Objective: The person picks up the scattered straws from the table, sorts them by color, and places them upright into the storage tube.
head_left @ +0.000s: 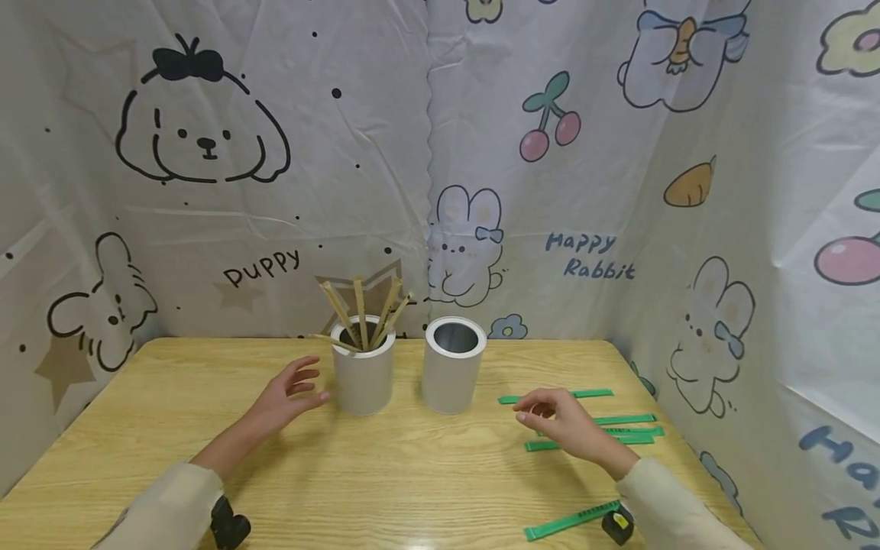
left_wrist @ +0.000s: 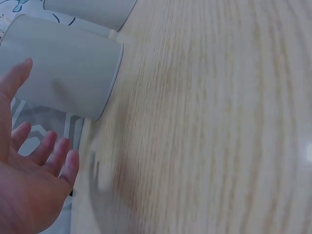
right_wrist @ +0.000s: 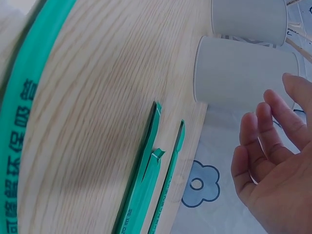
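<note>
- I see a loose, pale cream left sleeve [head_left: 172,496], its cuff plain.
- The right sleeve [head_left: 677,500] matches it, as far as I can make out.
- Below the left cuff I see a black device [head_left: 237,528] with a rounded end.
- My view shows a blocky black unit [head_left: 617,527] by the right cuff, marked with a small yellow patch.

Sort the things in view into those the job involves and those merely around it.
Likely the job's:
- white container, near the left hand
- brown sticks in it
- second white container
- green strips, near the right hand

Likely just around:
- wooden table
- printed backdrop
</note>
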`<control>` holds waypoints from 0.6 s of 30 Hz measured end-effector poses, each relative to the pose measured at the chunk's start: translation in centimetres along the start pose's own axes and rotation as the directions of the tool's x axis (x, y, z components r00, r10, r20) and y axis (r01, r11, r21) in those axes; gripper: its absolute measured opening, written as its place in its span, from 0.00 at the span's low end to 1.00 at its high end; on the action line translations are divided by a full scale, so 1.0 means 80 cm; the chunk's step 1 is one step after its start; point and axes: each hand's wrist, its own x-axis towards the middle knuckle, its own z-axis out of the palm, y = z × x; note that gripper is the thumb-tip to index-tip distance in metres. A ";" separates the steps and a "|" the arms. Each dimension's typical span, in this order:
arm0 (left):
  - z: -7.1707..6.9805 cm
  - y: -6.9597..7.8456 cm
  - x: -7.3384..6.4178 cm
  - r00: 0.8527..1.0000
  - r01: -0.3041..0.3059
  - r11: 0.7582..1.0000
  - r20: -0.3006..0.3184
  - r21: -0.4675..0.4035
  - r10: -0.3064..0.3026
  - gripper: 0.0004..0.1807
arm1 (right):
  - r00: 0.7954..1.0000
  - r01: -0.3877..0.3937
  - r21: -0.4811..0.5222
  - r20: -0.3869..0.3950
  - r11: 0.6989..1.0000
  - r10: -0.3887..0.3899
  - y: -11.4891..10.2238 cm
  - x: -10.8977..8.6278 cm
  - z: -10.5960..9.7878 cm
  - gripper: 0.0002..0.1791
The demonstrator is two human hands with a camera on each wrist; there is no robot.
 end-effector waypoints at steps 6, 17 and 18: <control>-0.002 -0.001 -0.012 1.000 0.009 1.000 -0.005 0.004 -0.009 0.43 | 1.000 0.003 -0.028 -0.003 1.000 -0.003 0.008 -0.001 0.000 0.13; 0.007 0.005 -0.032 0.998 -0.058 0.998 -0.007 -0.026 0.058 0.36 | 1.000 -0.012 -0.094 -0.014 0.996 0.011 0.019 -0.011 -0.007 0.14; 0.009 0.006 -0.034 0.998 -0.065 0.997 -0.004 -0.032 0.065 0.35 | 1.000 -0.011 -0.095 -0.014 0.995 0.010 0.020 -0.013 -0.009 0.14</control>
